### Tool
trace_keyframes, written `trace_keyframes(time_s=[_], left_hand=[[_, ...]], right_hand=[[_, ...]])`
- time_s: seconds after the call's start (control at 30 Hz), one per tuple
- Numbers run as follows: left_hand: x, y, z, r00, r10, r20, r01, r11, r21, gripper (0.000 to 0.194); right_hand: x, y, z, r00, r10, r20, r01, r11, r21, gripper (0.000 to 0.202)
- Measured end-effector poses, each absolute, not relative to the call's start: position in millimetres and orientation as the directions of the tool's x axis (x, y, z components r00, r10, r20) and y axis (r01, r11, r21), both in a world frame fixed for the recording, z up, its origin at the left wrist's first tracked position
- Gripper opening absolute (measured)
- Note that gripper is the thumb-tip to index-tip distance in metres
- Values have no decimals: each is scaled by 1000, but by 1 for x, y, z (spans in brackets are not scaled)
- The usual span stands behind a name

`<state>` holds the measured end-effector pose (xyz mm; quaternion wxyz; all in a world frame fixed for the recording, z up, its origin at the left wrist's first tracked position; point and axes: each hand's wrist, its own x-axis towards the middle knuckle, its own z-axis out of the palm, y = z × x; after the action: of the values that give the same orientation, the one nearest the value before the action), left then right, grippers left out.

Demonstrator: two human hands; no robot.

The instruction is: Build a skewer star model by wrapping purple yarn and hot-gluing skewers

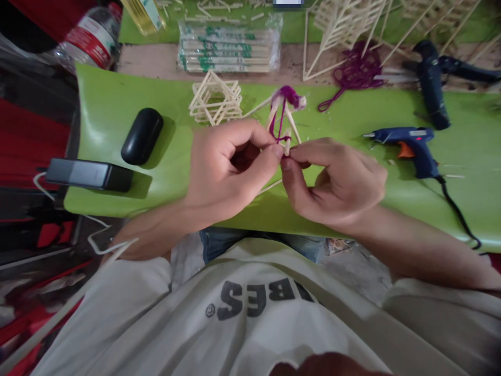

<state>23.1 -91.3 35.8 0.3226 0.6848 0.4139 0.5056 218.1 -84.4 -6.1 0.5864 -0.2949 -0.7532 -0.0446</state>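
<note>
Purple yarn (281, 117) runs down from the wrapped top of a small frame of pale sticks (293, 127) to the fingertips of both hands. My left hand (235, 169) is closed in a pinch of thumb and forefinger on the yarn at the frame's lower end. Right beside it, my right hand (334, 180) pinches at the same spot, its fingertips nearly touching those of the left. What lies between the right fingertips is too small to make out. Behind my left hand lies a star-shaped stick lattice (216, 99).
A blue glue gun (417, 143) with its cord lies at right, a darker one (432, 83) behind it. Purple yarn (358, 68), packaged sticks (230, 49) and stick structures (344, 23) lie at the back. A black case (142, 136), black box (90, 174) and bottle (92, 39) are at left.
</note>
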Motion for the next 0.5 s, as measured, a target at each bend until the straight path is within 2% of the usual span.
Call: trace_keyframes(time_s=[0.3,0.4,0.5], left_hand=[[20,-94,27,135,910,392,238,-413,879,12],[17,-93,25,186,873,450,313,-487,815,10],[13,-91,23,261,817,514,392,-576,717,4]], right_hand=[[221,-79,-9,-163,393,905,455,844,-284,22],[222,-77,-14,-187,378,907,438,859,-267,19],[224,-78,-24,-167,441,882,475,820,-320,13]])
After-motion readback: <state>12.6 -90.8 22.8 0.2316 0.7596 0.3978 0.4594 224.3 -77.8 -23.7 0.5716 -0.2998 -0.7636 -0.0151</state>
